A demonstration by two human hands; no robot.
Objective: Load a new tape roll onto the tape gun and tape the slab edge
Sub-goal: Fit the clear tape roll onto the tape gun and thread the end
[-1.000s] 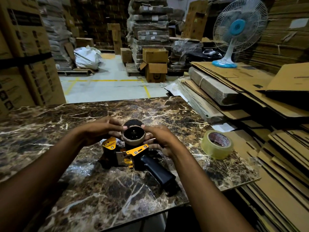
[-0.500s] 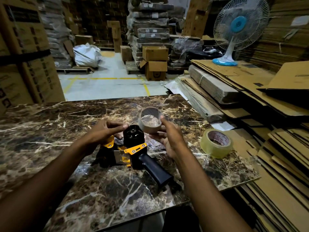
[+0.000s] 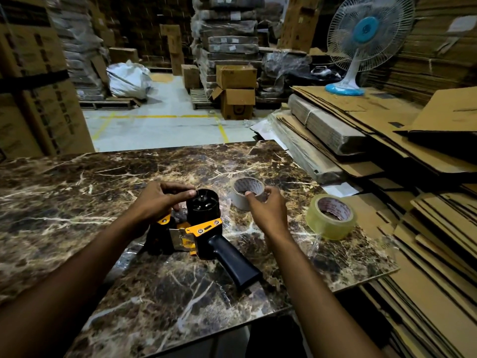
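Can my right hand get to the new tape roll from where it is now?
Probably yes. The right hand is setting down the empty core, and the new tape roll lies just to its right on the slab, nothing between.

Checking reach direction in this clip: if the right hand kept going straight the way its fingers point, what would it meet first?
The right hand is already on the empty tape core; beyond it, only bare marble slab, though depth is uncertain.

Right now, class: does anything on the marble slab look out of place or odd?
Nothing is spilled or broken. The tape gun lies on its side with a bare spool hub, and loose clear film trails from the new tape roll across the slab.
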